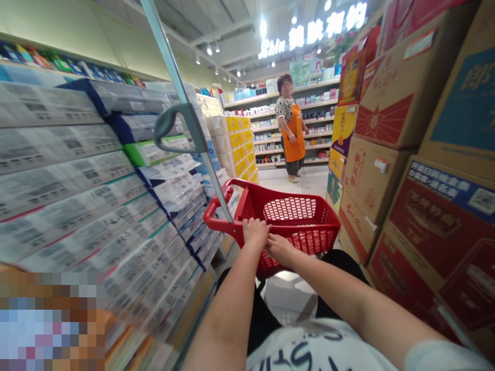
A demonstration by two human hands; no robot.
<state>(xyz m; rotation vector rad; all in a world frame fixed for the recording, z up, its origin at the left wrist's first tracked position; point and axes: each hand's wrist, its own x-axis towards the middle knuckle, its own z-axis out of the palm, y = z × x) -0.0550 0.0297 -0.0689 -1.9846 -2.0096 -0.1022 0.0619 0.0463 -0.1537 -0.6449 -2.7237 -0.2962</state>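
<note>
1. The left hand (255, 232) and the right hand (280, 250) both are closed over the near rim of a red plastic rolling shopping basket (305, 226). The two hands stand just beside each other, not touching, and the left hand is a little farther forward.
2. The basket lies in front of both hands, and its long axis goes forward, away from the person. It looks empty, as far as the view can show.
3. A metal pole (211, 170) rises from the basket's rim on the left hand's side, so the left hand is nearer to it. A grey pull handle (172, 129) sits high on this pole, and no hand is on it.
4. Left of the left hand are stacked bagged packs (96, 175), close to the basket's edge.
5. Right of the right hand are piled cardboard cartons (379, 87), also near.
6. Forward of the hands, the aisle is narrow, then opens to a tiled floor (309, 180). There a person in an orange apron (292, 129) stands before shelves (309, 108).
</note>
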